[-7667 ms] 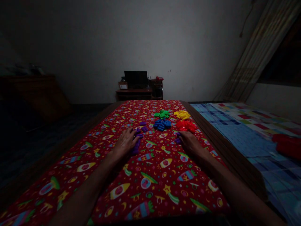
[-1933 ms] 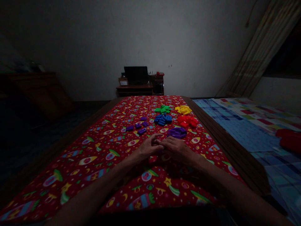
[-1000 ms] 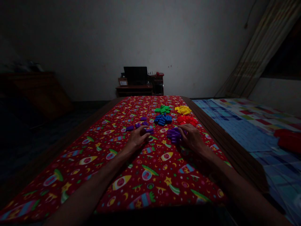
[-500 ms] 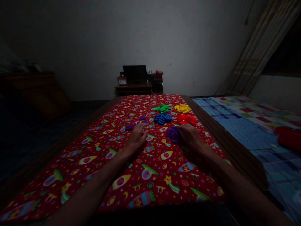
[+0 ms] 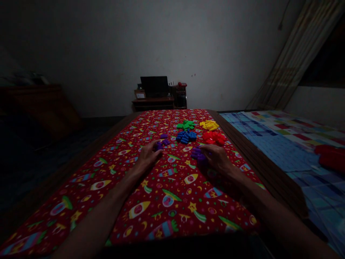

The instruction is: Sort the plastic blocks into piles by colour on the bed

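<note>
My left hand [image 5: 147,157] lies on the red patterned cloth [image 5: 172,190], fingers curled over a few loose purple pieces [image 5: 162,142]. My right hand [image 5: 217,158] rests palm down beside a purple pile [image 5: 197,153], its fingers touching that pile. Beyond the hands sit a blue pile [image 5: 186,136], a green pile [image 5: 185,125], a yellow pile [image 5: 209,125] and a red pile [image 5: 214,137]. The room is dim, so small pieces under the fingers are hard to make out.
The cloth covers a long wooden table [image 5: 258,158]. To the right lies a checked blue mat [image 5: 283,151] with a red object [image 5: 330,157]. A small desk with a dark screen [image 5: 156,91] stands at the far wall.
My left hand has slid left over the loose purple pieces, after meeting my right hand at the middle earlier. My right hand stays at the purple pile, which has grown since the oldest frame.
</note>
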The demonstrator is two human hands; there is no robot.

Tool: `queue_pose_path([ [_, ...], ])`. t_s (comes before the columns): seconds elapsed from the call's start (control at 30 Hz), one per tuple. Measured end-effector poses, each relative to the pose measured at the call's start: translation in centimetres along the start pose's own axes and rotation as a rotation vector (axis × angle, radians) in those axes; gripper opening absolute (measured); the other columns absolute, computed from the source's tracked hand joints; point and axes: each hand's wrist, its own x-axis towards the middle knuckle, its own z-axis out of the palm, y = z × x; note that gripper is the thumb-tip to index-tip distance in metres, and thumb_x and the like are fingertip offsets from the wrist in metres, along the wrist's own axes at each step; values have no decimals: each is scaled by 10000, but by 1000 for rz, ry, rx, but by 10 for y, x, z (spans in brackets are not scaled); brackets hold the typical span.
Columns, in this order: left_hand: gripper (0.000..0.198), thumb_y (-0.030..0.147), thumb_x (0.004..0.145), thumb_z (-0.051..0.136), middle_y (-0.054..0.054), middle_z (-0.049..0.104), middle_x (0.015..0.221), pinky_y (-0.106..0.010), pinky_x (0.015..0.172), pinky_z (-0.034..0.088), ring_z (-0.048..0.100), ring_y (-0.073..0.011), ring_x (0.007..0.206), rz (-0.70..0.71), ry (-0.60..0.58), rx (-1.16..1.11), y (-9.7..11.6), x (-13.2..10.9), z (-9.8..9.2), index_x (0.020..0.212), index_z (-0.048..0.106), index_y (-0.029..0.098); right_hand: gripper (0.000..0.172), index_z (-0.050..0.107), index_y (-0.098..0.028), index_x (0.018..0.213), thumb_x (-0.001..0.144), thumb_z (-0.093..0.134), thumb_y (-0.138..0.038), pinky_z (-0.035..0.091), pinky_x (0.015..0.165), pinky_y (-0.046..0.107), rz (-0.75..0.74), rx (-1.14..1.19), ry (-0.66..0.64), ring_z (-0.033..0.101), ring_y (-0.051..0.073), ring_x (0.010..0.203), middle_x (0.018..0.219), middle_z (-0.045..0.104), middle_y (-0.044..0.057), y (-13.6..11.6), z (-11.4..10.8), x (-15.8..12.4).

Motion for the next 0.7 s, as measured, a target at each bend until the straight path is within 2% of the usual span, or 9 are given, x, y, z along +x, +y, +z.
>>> queue_pose_path([
  [0.07,516,371,711,686,-54,714,976,-368,765,551,678,-239,882,-66,-54,-250,26,-5,11,1185,563,207,243,650,-185,1102,910,506,-220,525,738,300,-96,37,-32,656,187,851,980,707,93,-9,8,-1],
  [0.17,589,371,656,732,-33,715,876,-331,661,561,691,-217,773,-151,-262,-585,62,-19,32,1177,523,192,369,553,-197,1266,900,543,-248,529,820,339,-256,43,-107,621,205,996,1114,667,111,-25,20,-3],
  [0.27,608,320,638,752,-15,705,839,-306,657,552,690,-205,775,-154,-395,-691,81,-33,45,1180,511,190,297,580,-193,1201,910,529,-228,526,790,323,-303,23,-164,623,196,929,1001,681,96,-32,25,-5],
  [0.37,589,331,660,742,-10,697,805,-305,671,542,688,-204,772,-163,-421,-704,84,-38,49,1183,515,181,142,636,-178,987,913,518,-204,510,716,295,-243,26,-172,625,187,824,867,676,84,-28,23,-5],
  [0.47,548,346,686,728,-32,711,840,-322,723,536,692,-209,803,-179,-435,-703,79,-37,48,1168,533,173,122,627,-173,890,911,508,-192,501,723,294,-163,120,-144,629,188,839,896,676,95,-22,18,-3],
  [0.57,571,348,707,718,-41,717,856,-321,731,531,690,-206,810,-183,-472,-721,77,-35,49,1212,516,172,102,617,-175,937,889,527,-176,502,750,286,-124,279,-157,635,179,876,951,680,86,-22,13,-1],
  [0.7,646,362,748,682,-20,709,858,-301,747,524,678,-180,815,-153,-481,-748,78,-37,52,1318,440,179,193,605,-183,1072,891,539,-203,505,734,262,-99,405,-236,649,159,864,998,684,75,-28,14,0],
])
